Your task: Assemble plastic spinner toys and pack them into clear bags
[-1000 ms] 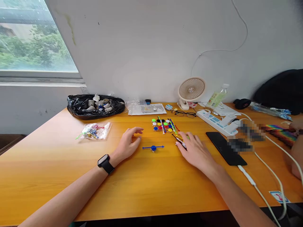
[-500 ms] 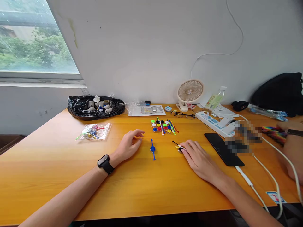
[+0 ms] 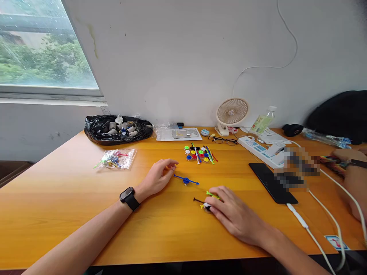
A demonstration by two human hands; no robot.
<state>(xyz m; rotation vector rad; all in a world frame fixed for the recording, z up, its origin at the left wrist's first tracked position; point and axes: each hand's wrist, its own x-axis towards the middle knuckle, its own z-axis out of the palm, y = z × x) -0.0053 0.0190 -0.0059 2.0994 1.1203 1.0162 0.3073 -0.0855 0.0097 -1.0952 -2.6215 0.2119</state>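
Observation:
On the wooden table rests my left hand [image 3: 160, 175], fingers loosely curved and apart, with nothing visible in them. Just right of its fingertips lies a blue arrow spinner [image 3: 186, 181], its arrow slanting down to the right on a round base. My right hand [image 3: 233, 214] is closed over a small bunch of arrow spinners [image 3: 206, 206] low on the table. Black, yellow, white and green arrow tips poke out from under its fingers; the rest is hidden by the hand. Farther back lie several coloured round bases [image 3: 194, 152] with loose arrows [image 3: 210, 154] beside them.
A clear bag [image 3: 119, 158] of coloured parts and a black plastic bag [image 3: 94, 131] stand left. Behind are a fan [image 3: 232, 111], glasses [image 3: 225, 140] and a bottle [image 3: 262, 122]. Right are a power strip [image 3: 259, 152], phone [image 3: 272, 182], cables and another person's arm [image 3: 354, 187].
My right hand has moved toward me and slightly left with the bunch of spinners. The blue spinner's arrow has turned from nearly upright to slanting sideways. My left hand stays almost in place.

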